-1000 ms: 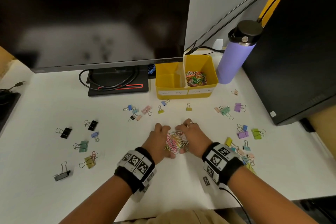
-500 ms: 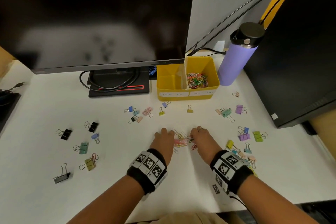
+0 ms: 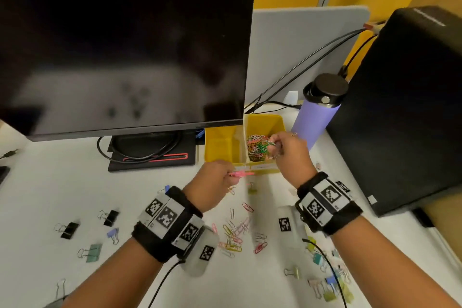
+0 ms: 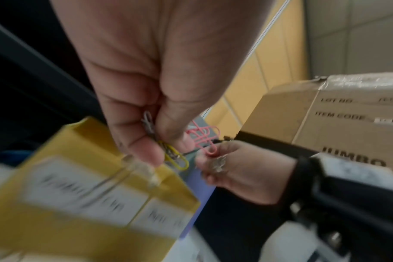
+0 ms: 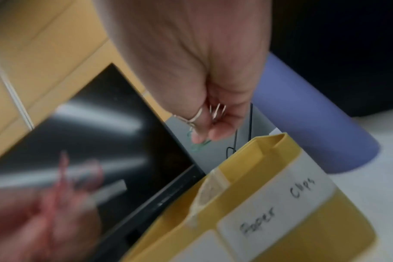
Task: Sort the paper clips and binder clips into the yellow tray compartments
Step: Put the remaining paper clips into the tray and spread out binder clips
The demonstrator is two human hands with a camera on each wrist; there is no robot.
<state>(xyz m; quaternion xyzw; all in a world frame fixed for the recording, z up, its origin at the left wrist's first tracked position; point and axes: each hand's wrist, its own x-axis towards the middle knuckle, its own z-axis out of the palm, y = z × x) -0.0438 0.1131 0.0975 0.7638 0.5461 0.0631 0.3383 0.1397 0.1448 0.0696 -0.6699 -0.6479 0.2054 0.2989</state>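
The yellow tray (image 3: 220,157) stands under the monitor, its right compartment holding a heap of coloured paper clips (image 3: 256,147); the left compartment shows only bare yellow floor. My right hand (image 3: 287,151) hovers over the right compartment and pinches a few paper clips (image 5: 215,113). My left hand (image 3: 215,181) is at the tray's front wall and pinches pink, yellow and silver paper clips (image 4: 202,136). Loose paper clips (image 3: 235,235) lie on the desk between my forearms. Binder clips lie scattered at the left (image 3: 68,230) and at the lower right (image 3: 327,282).
A dark monitor (image 3: 125,52) on a black stand (image 3: 152,155) rises behind the tray. A purple bottle (image 3: 315,117) stands right of the tray, beside a black computer case (image 3: 405,107). Cables run behind them. The desk edge lies near the bottom right.
Both hands lifted from the paper clip pile on the desk and moved forward to the tray with clips in them. Several clips stayed scattered on the desk. The head view tilted up.
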